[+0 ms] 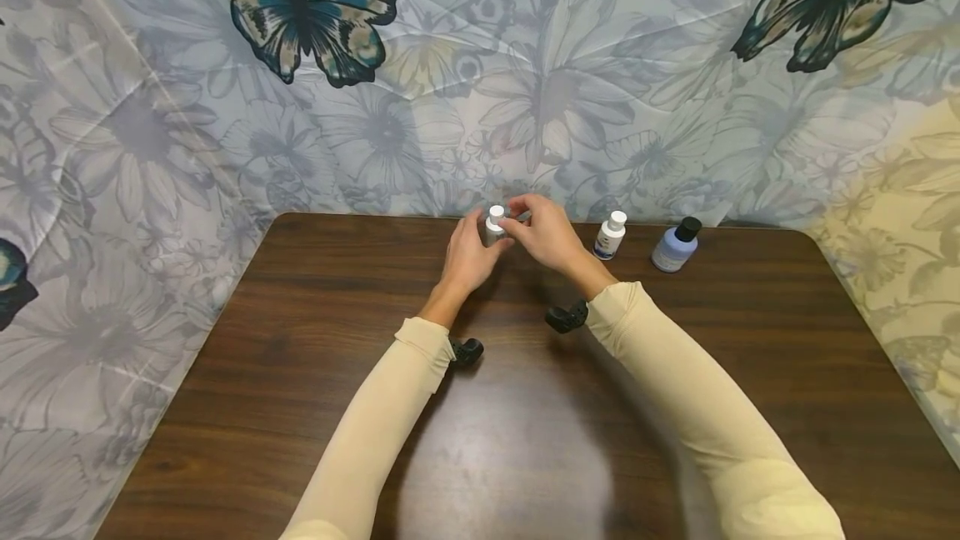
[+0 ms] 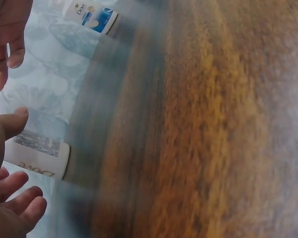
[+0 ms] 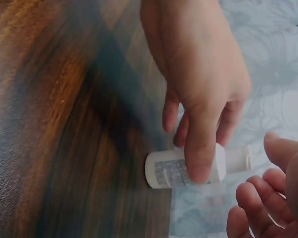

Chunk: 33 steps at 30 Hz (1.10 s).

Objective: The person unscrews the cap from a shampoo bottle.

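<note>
A small white Dove bottle (image 1: pixel 494 227) with a white cap stands upright at the table's back edge. My left hand (image 1: pixel 468 253) is around it. In the right wrist view the left thumb (image 3: pixel 199 158) lies across the bottle's label (image 3: pixel 168 171), with the index finger behind its shoulder. Close to the cap, my right hand (image 1: pixel 549 233) has its fingers loosely bent and apart, holding nothing. In the left wrist view the bottle (image 2: pixel 39 157) sits between the left thumb and fingers, its lettering upside down.
To the right stand a second white Dove bottle (image 1: pixel 610 236) with a blue label and a lavender bottle (image 1: pixel 674 247) with a black cap. A butterfly-print cloth (image 1: pixel 420 132) hangs behind the dark wooden table (image 1: pixel 337 290).
</note>
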{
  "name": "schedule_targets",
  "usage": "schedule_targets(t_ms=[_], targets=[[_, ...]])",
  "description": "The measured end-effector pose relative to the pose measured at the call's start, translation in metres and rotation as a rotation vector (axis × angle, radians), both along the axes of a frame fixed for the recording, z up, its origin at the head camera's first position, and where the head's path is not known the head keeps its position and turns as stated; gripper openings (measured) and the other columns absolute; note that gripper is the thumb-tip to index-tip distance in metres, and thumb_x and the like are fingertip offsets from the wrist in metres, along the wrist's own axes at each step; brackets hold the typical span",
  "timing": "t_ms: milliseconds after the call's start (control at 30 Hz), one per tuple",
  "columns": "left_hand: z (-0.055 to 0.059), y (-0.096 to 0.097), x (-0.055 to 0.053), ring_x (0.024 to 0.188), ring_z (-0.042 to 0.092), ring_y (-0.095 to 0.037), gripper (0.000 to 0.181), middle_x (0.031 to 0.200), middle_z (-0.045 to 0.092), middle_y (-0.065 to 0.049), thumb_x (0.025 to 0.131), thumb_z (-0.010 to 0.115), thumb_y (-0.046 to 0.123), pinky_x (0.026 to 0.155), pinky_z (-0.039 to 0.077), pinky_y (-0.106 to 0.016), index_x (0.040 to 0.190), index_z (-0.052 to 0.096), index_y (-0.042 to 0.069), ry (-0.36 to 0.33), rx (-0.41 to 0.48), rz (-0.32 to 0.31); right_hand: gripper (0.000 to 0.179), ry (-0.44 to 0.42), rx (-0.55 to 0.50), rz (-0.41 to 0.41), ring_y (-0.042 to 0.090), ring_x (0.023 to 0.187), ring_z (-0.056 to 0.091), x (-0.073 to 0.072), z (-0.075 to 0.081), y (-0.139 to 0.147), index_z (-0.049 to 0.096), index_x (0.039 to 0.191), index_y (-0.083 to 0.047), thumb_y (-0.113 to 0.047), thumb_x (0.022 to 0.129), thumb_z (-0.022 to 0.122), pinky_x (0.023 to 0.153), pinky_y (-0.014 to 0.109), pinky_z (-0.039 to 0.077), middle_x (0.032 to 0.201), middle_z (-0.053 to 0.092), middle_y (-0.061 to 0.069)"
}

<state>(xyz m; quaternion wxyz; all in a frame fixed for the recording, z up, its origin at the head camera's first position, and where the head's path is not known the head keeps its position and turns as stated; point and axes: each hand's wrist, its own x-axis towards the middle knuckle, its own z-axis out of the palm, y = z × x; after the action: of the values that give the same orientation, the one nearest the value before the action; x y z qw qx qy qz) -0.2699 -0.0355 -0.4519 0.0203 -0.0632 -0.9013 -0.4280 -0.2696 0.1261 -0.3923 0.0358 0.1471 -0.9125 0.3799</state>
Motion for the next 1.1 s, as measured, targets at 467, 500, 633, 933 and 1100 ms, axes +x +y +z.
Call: schedule_targets(t_ms=[467, 500, 633, 933, 1100], targets=[[-0.012, 0.002, -0.005, 0.128, 0.058, -0.029, 0.056, 0.133, 0.062, -0.008, 0.094, 0.074, 0.036, 0.108, 0.051, -0.045, 0.142, 0.057, 0.012, 0.070, 0.074, 0.024, 0.048, 0.001, 0.091, 0.010, 0.035, 0.123, 0.058, -0.005, 0.003, -0.018, 0.062, 0.135, 0.000, -0.031, 0.099, 0.068, 0.106, 0.050, 0.048, 0.129, 0.064, 0.018], [-0.011, 0.003, -0.005, 0.124, 0.059, -0.029, 0.054, 0.131, 0.063, -0.008, 0.094, 0.074, 0.034, 0.105, 0.052, -0.044, 0.141, 0.057, 0.011, 0.070, 0.073, 0.021, 0.047, 0.000, 0.096, 0.007, 0.036, 0.123, 0.058, -0.005, 0.003, -0.018, 0.063, 0.134, 0.000, -0.031, 0.099, 0.068, 0.106, 0.050, 0.048, 0.129, 0.064, 0.018], [-0.011, 0.007, -0.007, 0.110, 0.061, -0.028, 0.049, 0.119, 0.064, -0.009, 0.094, 0.074, 0.032, 0.094, 0.054, -0.043, 0.136, 0.060, 0.010, 0.057, 0.069, 0.013, 0.039, -0.004, 0.099, -0.005, 0.036, 0.122, 0.058, -0.006, 0.002, -0.018, 0.067, 0.127, -0.002, -0.030, 0.099, 0.068, 0.106, 0.050, 0.046, 0.126, 0.065, 0.017], [-0.013, 0.009, -0.007, 0.104, 0.061, -0.027, 0.042, 0.114, 0.065, -0.008, 0.094, 0.075, 0.033, 0.090, 0.053, -0.042, 0.129, 0.065, 0.012, 0.072, 0.068, 0.012, 0.032, 0.003, 0.055, -0.040, 0.033, 0.118, 0.060, -0.008, -0.002, -0.018, 0.069, 0.119, -0.003, -0.025, 0.097, 0.071, 0.103, 0.047, 0.048, 0.121, 0.066, 0.016], [-0.015, 0.009, -0.005, 0.102, 0.061, -0.026, 0.044, 0.112, 0.066, -0.008, 0.092, 0.076, 0.034, 0.089, 0.053, -0.041, 0.130, 0.066, 0.013, 0.090, 0.077, 0.023, 0.033, -0.019, 0.013, -0.037, 0.031, 0.115, 0.060, -0.008, -0.005, -0.015, 0.069, 0.118, -0.004, -0.027, 0.095, 0.074, 0.098, 0.045, 0.050, 0.119, 0.067, 0.014]])
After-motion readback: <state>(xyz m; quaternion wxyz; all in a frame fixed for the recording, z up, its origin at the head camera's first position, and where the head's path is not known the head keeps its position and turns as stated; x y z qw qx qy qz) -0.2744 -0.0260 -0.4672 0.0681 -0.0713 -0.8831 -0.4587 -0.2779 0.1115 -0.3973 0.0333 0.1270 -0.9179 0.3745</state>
